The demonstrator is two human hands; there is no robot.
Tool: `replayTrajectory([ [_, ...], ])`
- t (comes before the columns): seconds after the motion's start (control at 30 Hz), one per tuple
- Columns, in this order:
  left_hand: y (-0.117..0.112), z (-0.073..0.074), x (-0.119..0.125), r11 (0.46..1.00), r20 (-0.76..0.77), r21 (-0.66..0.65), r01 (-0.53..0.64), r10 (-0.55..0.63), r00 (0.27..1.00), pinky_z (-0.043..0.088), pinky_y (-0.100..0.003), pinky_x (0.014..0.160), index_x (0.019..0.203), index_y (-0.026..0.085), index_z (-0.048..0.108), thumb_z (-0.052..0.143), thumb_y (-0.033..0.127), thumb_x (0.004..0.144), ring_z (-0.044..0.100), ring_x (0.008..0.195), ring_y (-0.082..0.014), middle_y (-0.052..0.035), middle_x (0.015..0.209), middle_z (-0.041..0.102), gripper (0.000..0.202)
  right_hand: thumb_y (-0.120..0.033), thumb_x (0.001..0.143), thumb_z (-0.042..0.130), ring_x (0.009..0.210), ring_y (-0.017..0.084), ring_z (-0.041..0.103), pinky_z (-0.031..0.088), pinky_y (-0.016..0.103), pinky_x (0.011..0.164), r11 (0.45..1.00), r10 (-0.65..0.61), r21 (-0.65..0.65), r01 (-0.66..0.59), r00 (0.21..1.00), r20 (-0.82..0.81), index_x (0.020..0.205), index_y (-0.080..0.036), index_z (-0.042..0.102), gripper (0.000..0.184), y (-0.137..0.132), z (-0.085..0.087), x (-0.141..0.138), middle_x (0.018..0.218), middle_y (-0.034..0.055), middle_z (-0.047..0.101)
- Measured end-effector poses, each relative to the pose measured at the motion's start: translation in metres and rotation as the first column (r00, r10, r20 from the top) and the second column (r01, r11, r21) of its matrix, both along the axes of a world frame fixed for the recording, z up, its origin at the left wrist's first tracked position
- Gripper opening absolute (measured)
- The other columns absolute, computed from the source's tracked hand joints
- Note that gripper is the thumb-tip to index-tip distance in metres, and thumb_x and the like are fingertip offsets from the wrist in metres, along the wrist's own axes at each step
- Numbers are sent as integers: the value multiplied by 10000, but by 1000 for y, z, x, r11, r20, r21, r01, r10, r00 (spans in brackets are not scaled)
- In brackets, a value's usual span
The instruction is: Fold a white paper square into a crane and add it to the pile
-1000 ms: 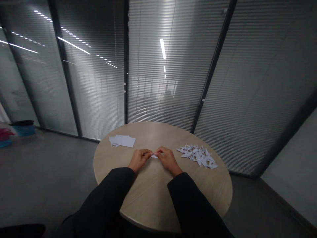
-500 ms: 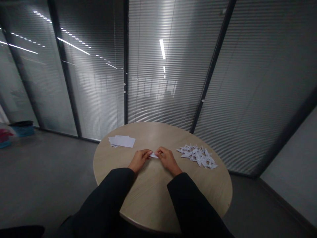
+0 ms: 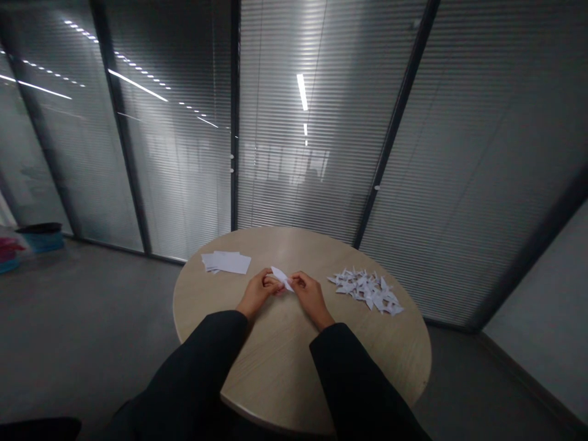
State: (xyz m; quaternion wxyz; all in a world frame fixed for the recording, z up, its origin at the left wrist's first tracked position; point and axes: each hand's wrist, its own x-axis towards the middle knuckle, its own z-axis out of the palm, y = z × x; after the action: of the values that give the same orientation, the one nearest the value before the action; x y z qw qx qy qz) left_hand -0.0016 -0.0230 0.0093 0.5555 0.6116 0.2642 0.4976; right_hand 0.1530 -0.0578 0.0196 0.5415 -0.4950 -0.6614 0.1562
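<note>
While two hands work close together, the left hand [image 3: 257, 293] and the right hand [image 3: 312, 297] grasp one folded white paper [image 3: 282, 277] by their fingertips, just off the middle of the one round worktop [image 3: 285, 361], toward eleven o'clock. One loose stack of white sheets [image 3: 232, 262] lies at ten o'clock, its sheets overlapping too much to count; one heap of pointed folded pieces [image 3: 367, 289] lies at two o'clock, likewise too tangled to count. Half a second ago the held paper showed only as a low sliver; now one pointed end rises toward eleven o'clock. Stack and heap stay unmoved.
</note>
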Motion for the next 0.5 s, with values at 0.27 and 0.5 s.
replayTrajectory([
  [0.27,-5,7,-1,999,-53,35,-9,10,999,522,-284,600,781,114,576,721,428,632,637,663,-168,-50,683,662,376,-322,793,530,655,156,613,464,255,629,1000,-2,9,2,999,51,762,-188,623,166,-2,1,-1,719,19,667],
  [0.5,-1,3,-1,999,-98,17,-49,51,994,512,-293,606,730,121,579,739,453,596,640,591,-169,-47,619,668,392,-226,783,537,777,166,601,486,279,708,993,18,117,-32,992,122,786,-194,629,98,-5,3,-4,820,38,633],
])
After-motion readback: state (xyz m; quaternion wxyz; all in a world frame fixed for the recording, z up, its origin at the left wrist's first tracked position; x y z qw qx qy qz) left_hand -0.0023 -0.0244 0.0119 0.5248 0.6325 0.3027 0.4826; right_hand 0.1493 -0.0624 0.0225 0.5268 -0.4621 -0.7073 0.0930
